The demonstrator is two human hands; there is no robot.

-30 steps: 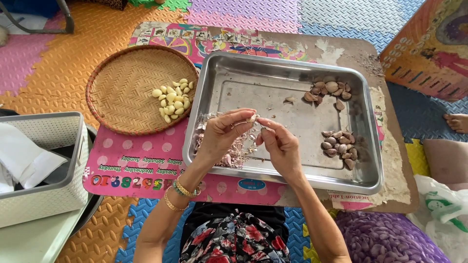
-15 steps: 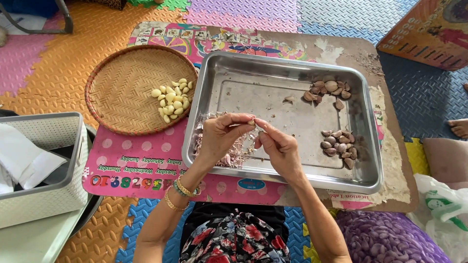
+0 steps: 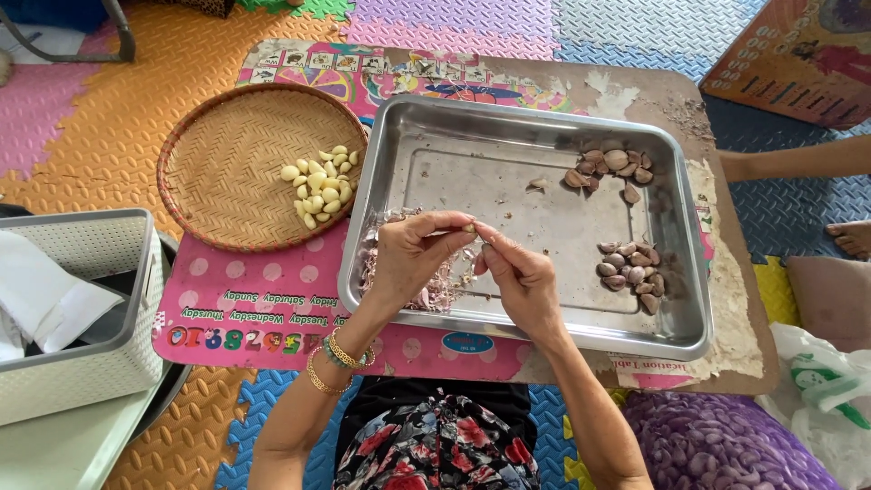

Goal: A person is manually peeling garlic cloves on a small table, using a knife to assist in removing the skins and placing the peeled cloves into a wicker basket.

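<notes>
Both of my hands met over the near left part of the steel tray point(image 3: 544, 122), fingertips pinched together on one small garlic clove point(image 3: 478, 238) that I could barely make out between them. My left hand point(image 3: 413, 257) curled over it from the left, thumb and forefinger closed on the clove; my right hand point(image 3: 517, 281) gripped it from the right. Directly beneath my left hand lay a heap of papery skins point(image 3: 435, 289) on the tray floor. Off to the right of my right hand sat a cluster of unpeeled cloves point(image 3: 628, 263), and farther ahead of it a second cluster point(image 3: 610, 168). Left of my left hand, just beside the tray, the round woven basket point(image 3: 227, 172) held the peeled cloves point(image 3: 319, 184). Well left of that stood a white bin point(image 3: 91, 354).
</notes>
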